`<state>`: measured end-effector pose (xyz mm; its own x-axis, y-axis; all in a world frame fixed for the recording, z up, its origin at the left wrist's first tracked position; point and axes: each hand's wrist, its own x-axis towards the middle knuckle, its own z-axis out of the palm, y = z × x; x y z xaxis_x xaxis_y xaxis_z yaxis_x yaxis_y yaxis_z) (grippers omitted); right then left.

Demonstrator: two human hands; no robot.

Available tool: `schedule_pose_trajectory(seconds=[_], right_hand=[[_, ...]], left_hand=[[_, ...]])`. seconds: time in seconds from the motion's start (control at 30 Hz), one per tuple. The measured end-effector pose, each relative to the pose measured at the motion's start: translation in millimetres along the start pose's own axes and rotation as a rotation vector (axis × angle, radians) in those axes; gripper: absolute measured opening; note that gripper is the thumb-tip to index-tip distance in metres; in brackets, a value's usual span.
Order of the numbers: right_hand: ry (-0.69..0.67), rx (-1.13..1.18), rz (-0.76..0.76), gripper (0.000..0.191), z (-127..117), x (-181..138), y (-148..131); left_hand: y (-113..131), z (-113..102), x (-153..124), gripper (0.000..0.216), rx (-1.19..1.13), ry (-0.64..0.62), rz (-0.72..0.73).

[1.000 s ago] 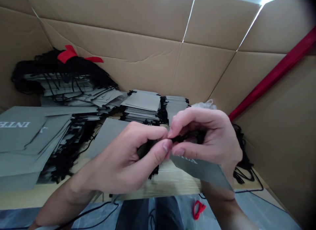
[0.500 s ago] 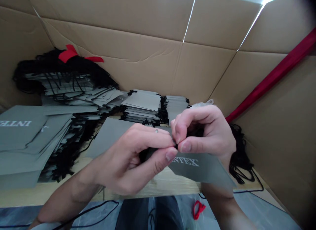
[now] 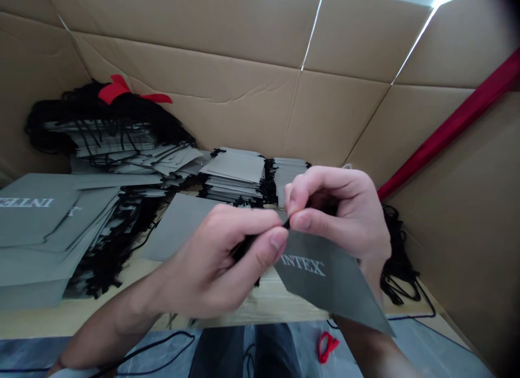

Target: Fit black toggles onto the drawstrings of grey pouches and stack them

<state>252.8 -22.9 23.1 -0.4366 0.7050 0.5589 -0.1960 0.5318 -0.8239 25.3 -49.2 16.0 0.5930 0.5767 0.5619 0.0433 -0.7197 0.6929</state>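
Both hands (image 3: 284, 232) pinching black cord (image 3: 286, 224), grey INTEX bag (image 3: 325, 275)

Packing workshop, cardboard walls (image 3: 227, 37), stacked grey printed tags (image 3: 233, 175) with black cords, wooden bench (image 3: 276, 302)

Brown cardboard walls (image 3: 227, 96) close in the space at the back and on both sides, with creased panels. Bright light shows through thin gaps (image 3: 312, 28) between the panels, and a red strip (image 3: 447, 126) slants along the right wall. A pale wooden table (image 3: 280, 305) stands over a grey floor (image 3: 426, 340).
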Motion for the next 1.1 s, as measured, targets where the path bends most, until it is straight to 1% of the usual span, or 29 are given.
schedule_pose_trajectory(seconds=[0.1,0.17,0.27,0.33,0.4,0.53,0.7,0.83,0.97,1.1], right_hand=[[0.062,-0.185,0.001,0.029,-1.8,-1.9,-10.2],[0.095,-0.265,-0.025,0.034,-4.9,-4.5,-15.0],[0.143,-0.373,-0.054,0.031,-10.4,-8.8,-18.2],[0.148,-0.432,-0.048,0.028,-12.4,-10.5,-18.8],[0.128,-0.446,-0.044,0.027,-12.1,-10.7,-19.0],[0.091,-0.401,-0.060,0.019,-5.8,-7.4,-18.7],[0.163,-0.370,-0.075,0.017,1.2,-5.6,-15.5],[0.185,-0.397,-0.089,0.015,3.4,-6.7,-12.5],[0.212,-0.421,-0.087,0.017,-0.9,-7.0,-13.6],[0.143,-0.439,-0.065,0.026,-10.0,-7.7,-17.4]], left_hand=[[-4.1,-3.0,2.6,0.037,0.033,0.000,-0.054],[-6.9,-4.1,3.9,0.033,0.041,0.021,-0.062],[-10.6,-3.7,4.7,0.029,0.038,0.043,-0.067],[-12.5,-3.1,4.6,0.030,0.048,0.052,-0.062],[-13.9,-2.9,4.3,0.031,0.065,0.054,-0.047],[-14.7,-3.4,5.0,0.028,0.075,0.030,-0.031],[-13.4,-3.9,6.7,0.031,0.099,0.014,-0.048],[-12.4,-5.4,6.4,0.034,0.083,-0.015,-0.043],[-11.7,-7.7,6.4,0.036,0.057,-0.052,-0.046],[-12.8,-7.4,7.6,0.035,0.046,-0.055,-0.032]])
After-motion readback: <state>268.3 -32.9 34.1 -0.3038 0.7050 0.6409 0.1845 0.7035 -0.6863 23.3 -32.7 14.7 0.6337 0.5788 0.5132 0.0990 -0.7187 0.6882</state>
